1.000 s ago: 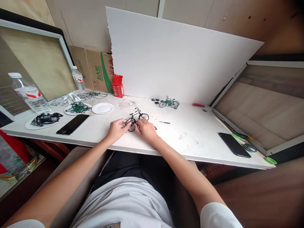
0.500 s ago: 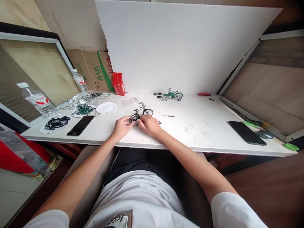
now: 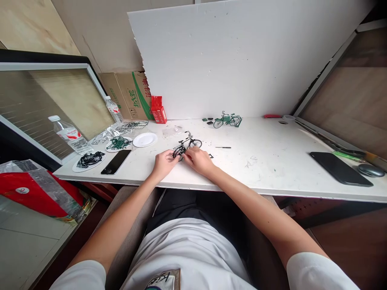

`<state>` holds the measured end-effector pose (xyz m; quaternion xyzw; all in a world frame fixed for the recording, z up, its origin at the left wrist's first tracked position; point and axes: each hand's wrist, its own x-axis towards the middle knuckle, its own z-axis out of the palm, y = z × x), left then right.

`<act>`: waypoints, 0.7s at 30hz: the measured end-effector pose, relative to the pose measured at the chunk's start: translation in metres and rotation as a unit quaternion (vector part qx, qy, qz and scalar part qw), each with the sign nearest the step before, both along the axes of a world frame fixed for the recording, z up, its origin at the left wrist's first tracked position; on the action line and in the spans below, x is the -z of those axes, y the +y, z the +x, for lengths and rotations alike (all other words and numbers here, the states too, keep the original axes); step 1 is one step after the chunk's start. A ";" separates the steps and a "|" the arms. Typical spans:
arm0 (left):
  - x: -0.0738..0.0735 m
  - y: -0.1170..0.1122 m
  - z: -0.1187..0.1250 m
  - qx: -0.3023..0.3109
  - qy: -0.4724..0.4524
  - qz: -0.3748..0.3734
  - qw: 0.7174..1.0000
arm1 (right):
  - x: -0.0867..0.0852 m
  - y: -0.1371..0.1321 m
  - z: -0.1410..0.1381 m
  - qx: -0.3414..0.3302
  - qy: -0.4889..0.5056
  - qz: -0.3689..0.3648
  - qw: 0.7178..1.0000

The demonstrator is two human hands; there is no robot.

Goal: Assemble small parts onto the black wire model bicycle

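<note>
A small black model bicycle (image 3: 188,143) stands on the white table between my hands, its handlebar pointing away from me. My left hand (image 3: 165,162) is closed at its rear wheel, with thumb and fingers pinching the wheel's edge. Bent over the pedal area, my right hand (image 3: 199,158) has its fingers closed on the lower frame; its fingertips partly hide the bike. A tiny black part (image 3: 211,156) lies just right of that hand. Farther right is a thin dark screwdriver-like tool (image 3: 223,147).
A green model bicycle (image 3: 226,120) stands at the back beside small dark pieces. Paper plates hold black parts (image 3: 90,160) and green parts (image 3: 119,143). Phones (image 3: 116,162) lie left and right. Water bottles (image 3: 71,135) and a red box (image 3: 159,109) stand at the left.
The whole view has shifted, so everything on the table appears farther right. Both hands stay on the black bicycle in nearly the same pose.
</note>
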<state>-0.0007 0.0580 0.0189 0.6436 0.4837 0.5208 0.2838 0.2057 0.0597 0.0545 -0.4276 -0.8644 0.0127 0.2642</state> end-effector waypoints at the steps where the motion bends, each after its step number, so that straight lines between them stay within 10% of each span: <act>1: 0.001 0.000 0.000 -0.001 0.002 0.001 1.000 | 0.000 0.000 0.000 0.004 -0.001 -0.002 1.000; 21: -0.002 -0.003 0.002 -0.008 0.043 0.033 0.998 | 0.006 0.005 -0.001 0.049 0.027 -0.014 0.998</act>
